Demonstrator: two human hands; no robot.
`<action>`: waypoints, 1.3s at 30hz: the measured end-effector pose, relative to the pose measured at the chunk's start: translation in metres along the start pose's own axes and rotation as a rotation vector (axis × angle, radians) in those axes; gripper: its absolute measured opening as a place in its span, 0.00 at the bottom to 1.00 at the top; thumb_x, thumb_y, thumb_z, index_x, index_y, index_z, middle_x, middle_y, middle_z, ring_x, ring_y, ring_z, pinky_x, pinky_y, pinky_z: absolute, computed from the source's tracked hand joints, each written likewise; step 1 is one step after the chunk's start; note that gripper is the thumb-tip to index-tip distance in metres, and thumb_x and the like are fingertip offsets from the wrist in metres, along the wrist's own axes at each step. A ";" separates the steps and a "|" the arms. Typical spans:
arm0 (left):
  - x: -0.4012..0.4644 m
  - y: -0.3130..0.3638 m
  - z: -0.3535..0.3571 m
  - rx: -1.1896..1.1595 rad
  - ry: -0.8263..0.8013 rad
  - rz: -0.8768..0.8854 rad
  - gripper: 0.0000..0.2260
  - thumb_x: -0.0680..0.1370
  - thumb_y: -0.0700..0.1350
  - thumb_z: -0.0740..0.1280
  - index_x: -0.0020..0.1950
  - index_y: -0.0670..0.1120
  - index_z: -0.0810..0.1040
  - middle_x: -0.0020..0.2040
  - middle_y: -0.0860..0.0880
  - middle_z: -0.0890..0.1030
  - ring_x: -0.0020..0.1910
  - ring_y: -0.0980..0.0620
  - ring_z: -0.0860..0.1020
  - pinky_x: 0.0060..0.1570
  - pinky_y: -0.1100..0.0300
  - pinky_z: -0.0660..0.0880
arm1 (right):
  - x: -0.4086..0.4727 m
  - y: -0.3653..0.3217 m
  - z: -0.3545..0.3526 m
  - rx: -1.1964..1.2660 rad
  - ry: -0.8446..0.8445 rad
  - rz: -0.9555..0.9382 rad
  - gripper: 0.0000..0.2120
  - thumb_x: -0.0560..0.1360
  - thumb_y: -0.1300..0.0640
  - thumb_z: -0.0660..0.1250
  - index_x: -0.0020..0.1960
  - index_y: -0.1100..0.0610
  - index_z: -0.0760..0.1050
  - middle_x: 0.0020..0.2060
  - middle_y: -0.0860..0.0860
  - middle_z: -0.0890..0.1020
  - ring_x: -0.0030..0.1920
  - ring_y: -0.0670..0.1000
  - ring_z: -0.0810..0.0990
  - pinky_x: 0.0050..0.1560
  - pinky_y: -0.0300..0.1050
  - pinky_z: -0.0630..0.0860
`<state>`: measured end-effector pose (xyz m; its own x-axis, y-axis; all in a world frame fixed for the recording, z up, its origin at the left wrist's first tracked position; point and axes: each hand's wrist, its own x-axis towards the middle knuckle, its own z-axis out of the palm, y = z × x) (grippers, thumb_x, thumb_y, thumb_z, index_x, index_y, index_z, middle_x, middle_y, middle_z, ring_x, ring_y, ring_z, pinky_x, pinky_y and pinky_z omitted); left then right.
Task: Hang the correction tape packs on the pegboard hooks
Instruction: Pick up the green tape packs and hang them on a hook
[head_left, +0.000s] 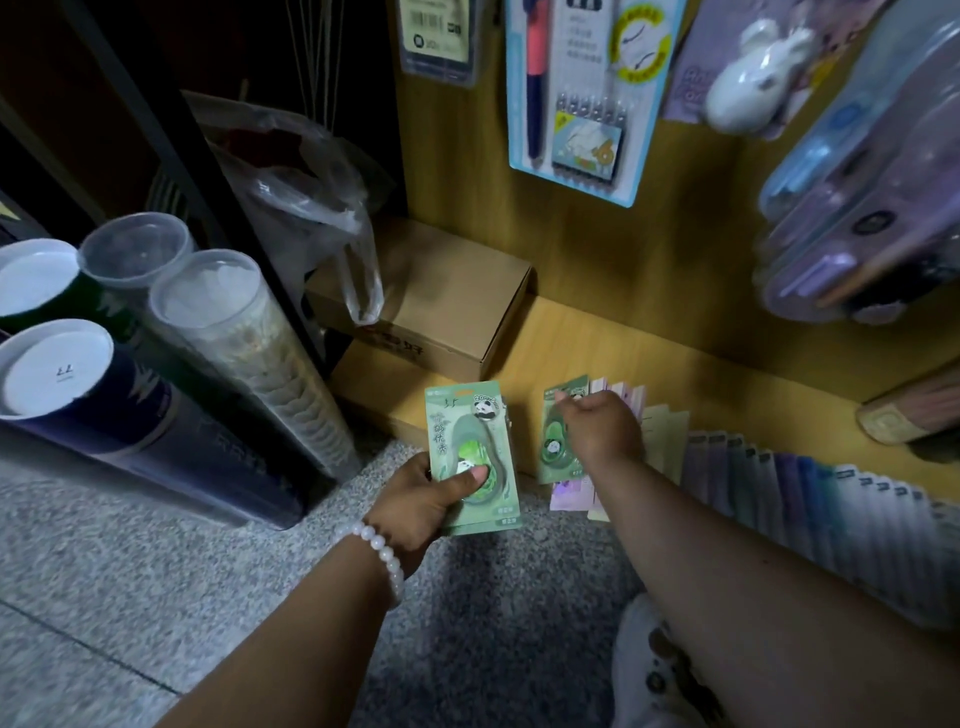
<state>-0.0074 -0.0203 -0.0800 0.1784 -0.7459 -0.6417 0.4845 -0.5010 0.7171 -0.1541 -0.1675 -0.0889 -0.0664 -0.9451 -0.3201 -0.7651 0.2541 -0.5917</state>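
My left hand grips a small stack of green correction tape packs with a panda print, thumb pressed on the front pack's lower half. My right hand pinches the top edge of another green correction tape pack, held upright just right of the stack. Both packs are low, near the floor, in front of the yellow wooden board. Other stationery packs hang on that board above; the hooks themselves are hidden behind them.
A pen blister card and purple tape packs hang above. Cardboard boxes sit on the yellow ledge to the left. Tall tubes with lids lean at the left. A row of pastel packs fans out on the right.
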 end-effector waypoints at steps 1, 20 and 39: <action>0.002 -0.001 -0.003 -0.001 0.005 0.002 0.10 0.75 0.36 0.70 0.56 0.39 0.80 0.52 0.38 0.85 0.49 0.39 0.84 0.53 0.43 0.80 | 0.008 0.006 0.002 -0.089 0.049 0.004 0.20 0.75 0.41 0.65 0.38 0.58 0.75 0.36 0.57 0.79 0.46 0.59 0.81 0.44 0.44 0.71; 0.019 0.000 -0.022 0.005 0.067 0.054 0.09 0.74 0.34 0.70 0.54 0.37 0.81 0.45 0.40 0.86 0.40 0.44 0.85 0.37 0.52 0.83 | 0.030 -0.013 0.012 -0.333 0.130 -0.004 0.16 0.78 0.50 0.64 0.56 0.61 0.80 0.55 0.60 0.81 0.60 0.61 0.77 0.60 0.48 0.73; -0.134 0.074 0.006 -0.059 0.054 0.238 0.12 0.78 0.48 0.67 0.54 0.40 0.81 0.48 0.39 0.86 0.44 0.43 0.86 0.43 0.50 0.83 | -0.107 -0.097 -0.097 0.617 -0.416 -0.001 0.07 0.74 0.57 0.71 0.41 0.57 0.75 0.28 0.50 0.68 0.28 0.47 0.62 0.23 0.39 0.57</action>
<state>-0.0003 0.0399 0.0602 0.3380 -0.8149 -0.4709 0.4724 -0.2859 0.8338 -0.1344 -0.1108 0.0743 0.2760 -0.8205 -0.5007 -0.2585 0.4384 -0.8608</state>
